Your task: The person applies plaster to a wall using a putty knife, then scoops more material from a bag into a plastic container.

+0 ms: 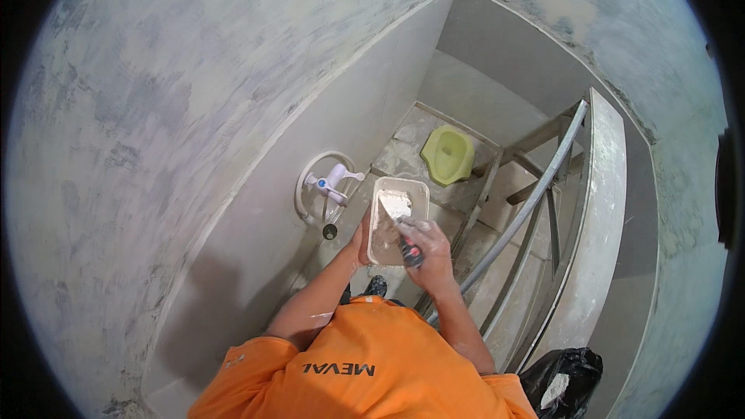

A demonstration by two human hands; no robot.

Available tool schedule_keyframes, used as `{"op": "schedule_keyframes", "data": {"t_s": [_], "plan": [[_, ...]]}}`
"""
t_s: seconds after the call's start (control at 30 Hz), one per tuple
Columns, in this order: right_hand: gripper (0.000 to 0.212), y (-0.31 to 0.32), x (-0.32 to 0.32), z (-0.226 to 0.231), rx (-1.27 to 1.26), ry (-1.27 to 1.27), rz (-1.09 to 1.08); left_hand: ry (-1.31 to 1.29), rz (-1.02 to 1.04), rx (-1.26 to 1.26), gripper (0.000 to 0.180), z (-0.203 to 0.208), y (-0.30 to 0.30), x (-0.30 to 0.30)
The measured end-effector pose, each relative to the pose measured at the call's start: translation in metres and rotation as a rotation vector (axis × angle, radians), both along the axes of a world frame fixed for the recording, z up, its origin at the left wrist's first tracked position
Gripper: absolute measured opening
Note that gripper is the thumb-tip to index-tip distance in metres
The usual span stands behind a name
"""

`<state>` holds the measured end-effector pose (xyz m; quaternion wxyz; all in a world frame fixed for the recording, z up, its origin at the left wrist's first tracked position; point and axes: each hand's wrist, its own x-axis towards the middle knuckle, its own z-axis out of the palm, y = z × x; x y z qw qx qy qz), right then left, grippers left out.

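Note:
My left hand (362, 240) is closed on the left side of a white rectangular plastic tub (422, 195), its fingers mostly hidden by the wall. White putty-like paste (398, 203) lies inside, smeared over the bottom. In my right hand (428, 248) is a putty knife (411, 253) with a black and red handle. Its blade reaches down into the tub, and the tip appears to touch the paste. Both hands are spotted with white residue, and the tub is held in front of my body.
A white tap (334, 184) juts from the left wall. Beyond the tub a yellow-green squat toilet (448, 155) is set in the floor. To the right stands a metal-framed scaffold (535, 186) with a pale plank (605, 209). A black plastic bag (570, 376) sits at its near end.

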<state>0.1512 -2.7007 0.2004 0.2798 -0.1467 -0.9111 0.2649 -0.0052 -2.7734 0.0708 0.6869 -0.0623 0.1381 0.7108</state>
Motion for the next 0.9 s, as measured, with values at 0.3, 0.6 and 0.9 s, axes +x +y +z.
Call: {"op": "schedule_keyframes", "data": {"t_s": [0.3,0.6,0.9], "plan": [[0.032,-0.036,-0.028,0.012,-0.194,-0.069,0.094,0.104,0.072,0.072,0.063,-0.014,-0.055,-0.039],[0.027,-0.046,-0.046,-0.011,-0.388,-0.198,0.161,0.164,0.109,0.055,0.061,-0.020,-0.080,-0.048],[0.030,-0.055,-0.087,-0.053,-0.067,-0.166,0.206,0.046,-0.062,0.328,0.062,-0.048,-0.088,-0.078]]}}
